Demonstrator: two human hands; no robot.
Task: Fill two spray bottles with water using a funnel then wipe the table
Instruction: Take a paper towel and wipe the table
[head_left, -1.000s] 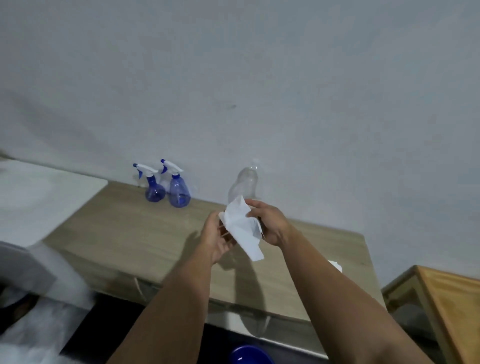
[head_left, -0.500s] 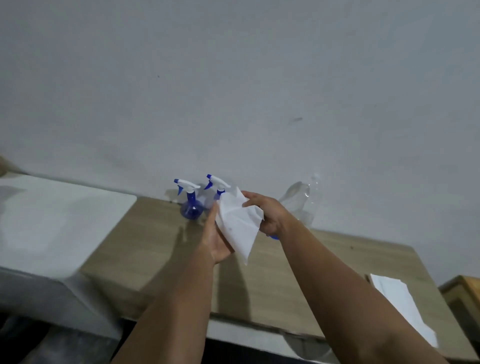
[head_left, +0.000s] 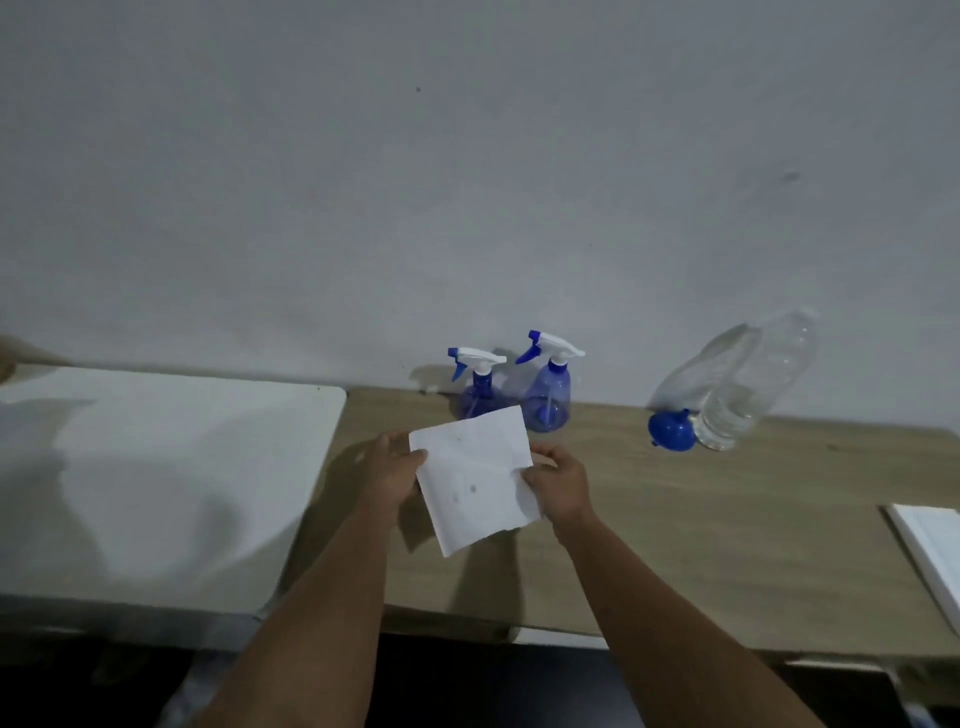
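Filling looks done; wiping is left.

We hold a white tissue (head_left: 475, 480) over the bench (head_left: 727, 530), our left hand (head_left: 392, 470) and right hand (head_left: 558, 486) gripping its side edges, fingers (head_left: 530, 475) pinched on it; it is spread flat, not yet on the wood. Beyond it, by the wall, both spray bottles (head_left: 545, 384) stand capped and side by side. To their right the funnel (head_left: 671, 430) lies touching a clear bottle (head_left: 748, 384), so we judge the filling finished.
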